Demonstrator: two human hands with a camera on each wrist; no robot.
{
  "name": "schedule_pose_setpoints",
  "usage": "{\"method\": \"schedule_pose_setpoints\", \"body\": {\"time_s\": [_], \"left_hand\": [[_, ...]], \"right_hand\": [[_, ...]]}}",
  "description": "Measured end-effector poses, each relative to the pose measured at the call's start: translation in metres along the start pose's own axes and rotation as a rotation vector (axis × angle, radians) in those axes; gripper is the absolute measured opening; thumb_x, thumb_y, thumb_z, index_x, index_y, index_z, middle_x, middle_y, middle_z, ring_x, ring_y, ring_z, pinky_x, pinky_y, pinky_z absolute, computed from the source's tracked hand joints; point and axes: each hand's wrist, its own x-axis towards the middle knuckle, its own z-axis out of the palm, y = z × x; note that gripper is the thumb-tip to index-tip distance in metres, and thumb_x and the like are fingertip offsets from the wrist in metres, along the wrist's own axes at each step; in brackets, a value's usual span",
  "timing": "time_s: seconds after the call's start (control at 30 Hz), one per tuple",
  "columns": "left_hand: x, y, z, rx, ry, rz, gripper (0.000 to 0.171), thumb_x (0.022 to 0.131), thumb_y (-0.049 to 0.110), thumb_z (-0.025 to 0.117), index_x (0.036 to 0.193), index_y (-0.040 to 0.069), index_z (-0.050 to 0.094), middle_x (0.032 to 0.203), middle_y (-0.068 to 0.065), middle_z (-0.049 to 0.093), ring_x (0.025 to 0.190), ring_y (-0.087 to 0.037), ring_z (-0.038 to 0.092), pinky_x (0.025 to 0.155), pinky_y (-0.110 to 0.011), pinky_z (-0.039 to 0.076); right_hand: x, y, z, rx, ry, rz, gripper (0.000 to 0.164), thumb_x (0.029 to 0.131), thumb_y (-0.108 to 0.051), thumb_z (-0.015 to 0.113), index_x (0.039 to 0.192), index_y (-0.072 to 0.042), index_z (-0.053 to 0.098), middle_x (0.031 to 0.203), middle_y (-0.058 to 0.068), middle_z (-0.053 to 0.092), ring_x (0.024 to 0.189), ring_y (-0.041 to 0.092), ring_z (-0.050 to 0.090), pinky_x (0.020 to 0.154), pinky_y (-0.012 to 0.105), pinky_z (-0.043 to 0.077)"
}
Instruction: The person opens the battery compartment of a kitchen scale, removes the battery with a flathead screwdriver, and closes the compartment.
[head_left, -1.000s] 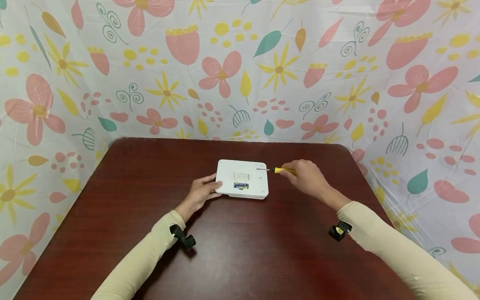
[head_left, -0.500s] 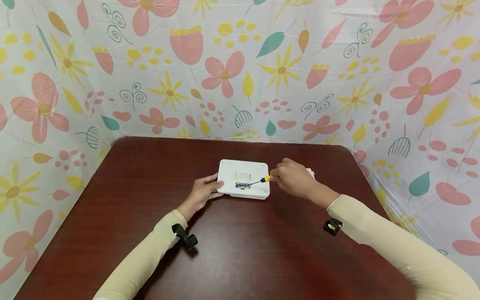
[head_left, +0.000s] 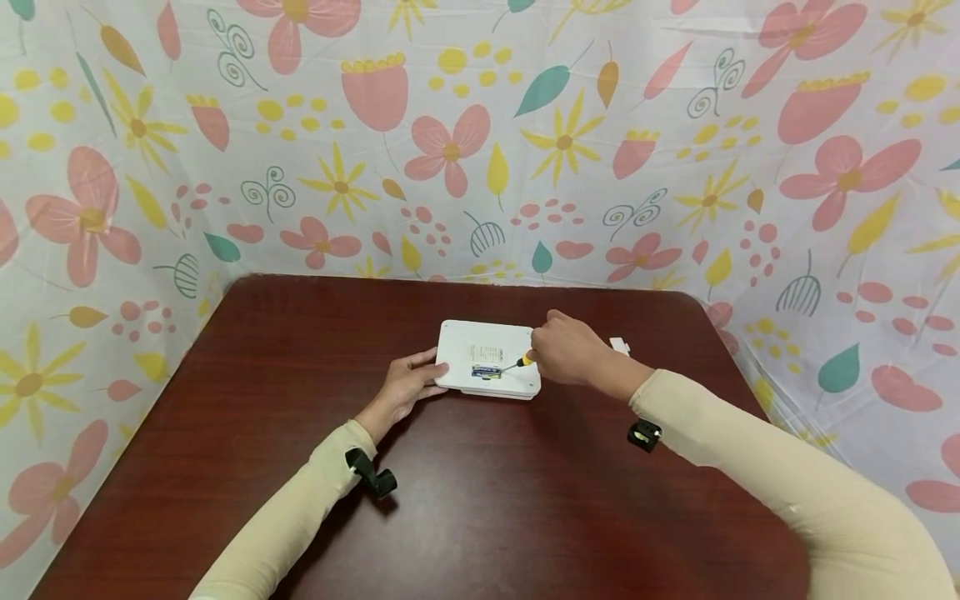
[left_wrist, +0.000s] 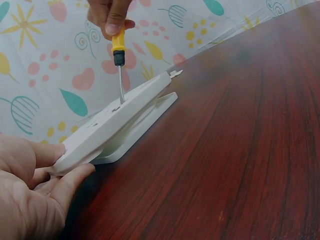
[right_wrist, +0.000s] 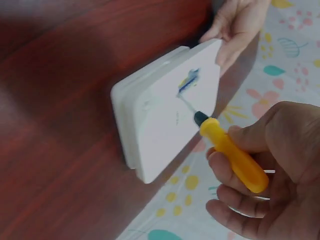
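A white, flat, square device point(head_left: 459, 343) with rounded corners, a printed label and a battery compartment lies tilted above the table, label side up. My left hand point(head_left: 405, 385) holds its left edge, thumb on top and fingers underneath. Blue batteries point(head_left: 486, 371) show in the uncovered compartment. My right hand point(head_left: 567, 350) grips the yellow handle of a screwdriver point(right_wrist: 234, 156) between thumb and fingers. In both wrist views the screwdriver's metal tip meets the compartment at the end of the batteries. The left wrist view shows a second white layer point(left_wrist: 142, 134) beneath the device's upper panel.
A small white plastic piece point(head_left: 619, 345) lies on the dark red wooden table point(head_left: 465, 483), right of the device and partly behind my right forearm. A floral curtain point(head_left: 450, 225) hangs behind the table and along its sides.
My right hand has moved the screwdriver left and down, from the device's upper right corner to the battery compartment. The small white piece has come into view. My left hand keeps its hold.
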Motion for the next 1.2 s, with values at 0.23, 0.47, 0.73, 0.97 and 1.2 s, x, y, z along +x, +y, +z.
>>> {"method": "schedule_pose_setpoints", "body": {"time_s": [0.23, 0.47, 0.73, 0.97, 1.2], "left_hand": [[0.000, -0.002, 0.003, 0.020, 0.003, -0.002, 0.052, 0.096, 0.000, 0.070, 0.146, 0.000, 0.055, 0.120, -0.027, 0.069, 0.082, -0.018, 0.073, 0.077, -0.033, 0.064], [0.000, 0.002, 0.004, 0.024, -0.016, -0.001, 0.053, 0.095, -0.001, 0.070, 0.146, -0.002, 0.053, 0.125, -0.028, 0.067, 0.081, -0.017, 0.072, 0.075, -0.031, 0.064], [0.000, 0.005, 0.002, 0.034, -0.019, 0.003, 0.053, 0.094, -0.003, 0.069, 0.145, -0.004, 0.054, 0.129, -0.030, 0.064, 0.080, -0.017, 0.072, 0.072, -0.030, 0.064], [0.001, 0.004, 0.003, 0.022, -0.021, -0.009, 0.054, 0.095, -0.003, 0.069, 0.146, -0.004, 0.052, 0.136, -0.032, 0.059, 0.081, -0.017, 0.072, 0.074, -0.031, 0.064], [-0.002, 0.006, 0.001, 0.025, -0.018, -0.019, 0.055, 0.096, -0.002, 0.069, 0.147, -0.004, 0.050, 0.142, -0.029, 0.055, 0.083, -0.017, 0.073, 0.078, -0.033, 0.064]], "right_hand": [[0.014, -0.009, -0.013, -0.029, -0.130, 0.021, 0.040, 0.092, -0.016, 0.072, 0.058, -0.010, 0.052, 0.049, 0.001, 0.042, 0.051, 0.021, 0.047, 0.085, 0.040, 0.052], [0.021, -0.019, -0.020, 0.020, -0.216, 0.141, 0.042, 0.094, -0.014, 0.067, 0.057, -0.014, 0.047, 0.050, -0.001, 0.039, 0.065, 0.023, 0.051, 0.077, 0.038, 0.055], [0.027, -0.028, -0.018, -0.008, -0.158, 0.119, 0.031, 0.089, -0.008, 0.065, 0.060, -0.012, 0.055, 0.050, 0.001, 0.046, 0.075, 0.028, 0.059, 0.057, 0.038, 0.058], [0.016, -0.008, -0.009, 0.105, -0.154, 0.206, 0.043, 0.094, -0.014, 0.068, 0.056, -0.012, 0.050, 0.051, -0.001, 0.038, 0.055, 0.020, 0.044, 0.069, 0.036, 0.051], [-0.007, 0.011, 0.016, 0.367, -0.001, 0.247, 0.041, 0.095, -0.013, 0.069, 0.054, -0.014, 0.065, 0.049, -0.008, 0.047, 0.052, 0.012, 0.029, 0.052, 0.026, 0.027]]}}
